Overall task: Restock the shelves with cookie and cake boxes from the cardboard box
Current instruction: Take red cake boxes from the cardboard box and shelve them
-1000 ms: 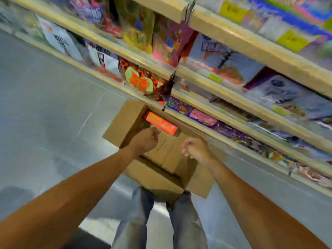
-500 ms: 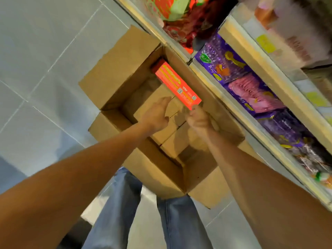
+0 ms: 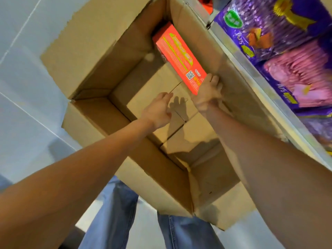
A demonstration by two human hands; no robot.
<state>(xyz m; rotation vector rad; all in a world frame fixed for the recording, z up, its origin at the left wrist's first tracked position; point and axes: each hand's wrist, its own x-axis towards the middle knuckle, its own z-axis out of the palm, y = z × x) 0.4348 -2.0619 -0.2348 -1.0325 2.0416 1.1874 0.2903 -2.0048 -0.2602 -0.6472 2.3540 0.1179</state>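
An open cardboard box (image 3: 93,51) stands on the floor against the shelf, its flaps spread out. One red-orange cookie box (image 3: 179,56) stands on edge inside, along the wall nearest the shelf. My right hand (image 3: 209,90) grips the near end of that red box, fingers wrapped over its edge. My left hand (image 3: 158,110) hovers inside the carton with fingers apart, over the bare cardboard bottom, holding nothing.
The lowest shelf (image 3: 251,69) runs along the right, packed with purple snack bags (image 3: 269,27). Grey tiled floor (image 3: 23,87) lies to the left. My legs in blue jeans (image 3: 111,212) stand just behind the carton.
The view has dropped and closed in on the carton. Both hands reached deeper inside; my right hand went from near the red box to gripping its end, and my left hand spread its fingers.
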